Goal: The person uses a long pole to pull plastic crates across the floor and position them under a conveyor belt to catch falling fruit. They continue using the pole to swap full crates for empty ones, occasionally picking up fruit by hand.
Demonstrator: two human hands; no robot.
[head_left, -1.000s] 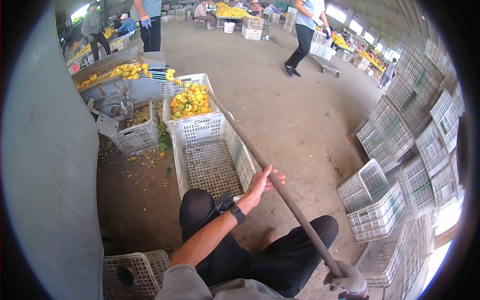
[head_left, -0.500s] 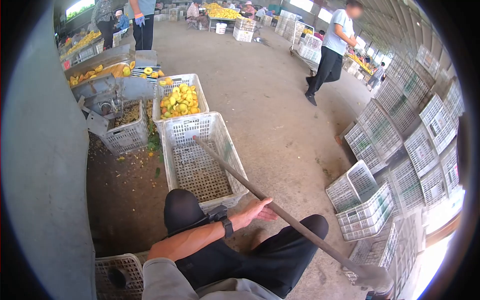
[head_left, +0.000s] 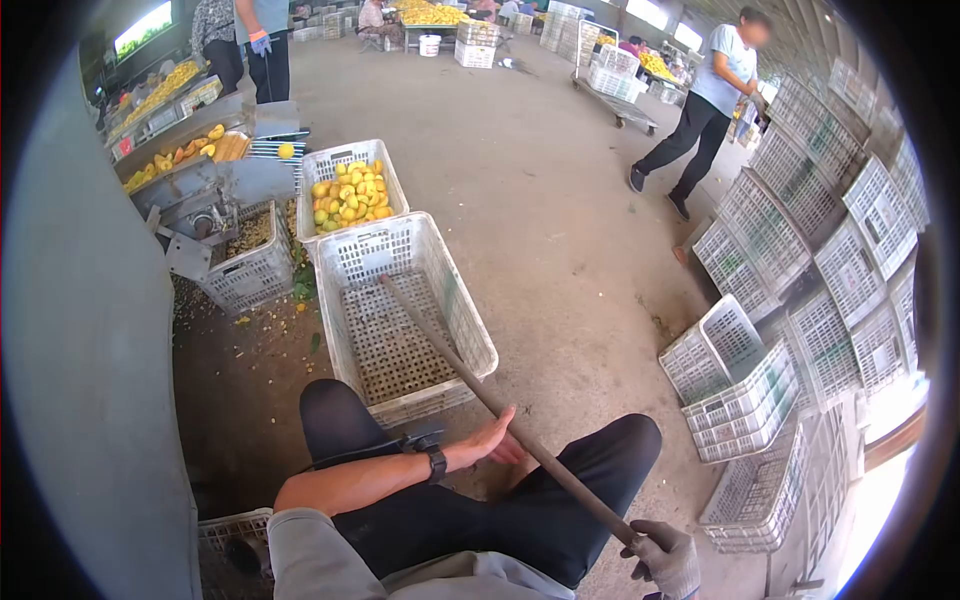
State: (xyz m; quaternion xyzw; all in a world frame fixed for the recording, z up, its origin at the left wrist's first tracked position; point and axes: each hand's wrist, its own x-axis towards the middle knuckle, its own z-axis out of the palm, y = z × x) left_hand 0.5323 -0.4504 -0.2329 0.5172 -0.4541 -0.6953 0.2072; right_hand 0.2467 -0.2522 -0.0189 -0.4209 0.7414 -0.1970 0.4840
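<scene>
A long wooden pole [head_left: 562,474] slants across my lap, its far tip inside a white plastic crate [head_left: 448,290] that holds no fruit. My right hand [head_left: 664,562], in a grey-white work glove, is closed around the near end. Bare, with a watch at the wrist, my left hand [head_left: 488,442] lies against the pole's middle with its fingers stretched out. Behind that crate stands another crate [head_left: 397,185] filled with yellow fruit halves [head_left: 350,196].
To the left, a metal machine [head_left: 235,175] carries fruit above a crate of pits [head_left: 250,275]. Stacked crates [head_left: 790,245] line the right side, with loose ones [head_left: 742,400] nearer. A person [head_left: 705,105] walks at the upper right, near a flat cart [head_left: 612,103].
The pole and my right hand have moved left and nearer my lap. My left hand has shifted slightly left and down. The walking person has moved right, and several fruit pieces have left the machine's rollers.
</scene>
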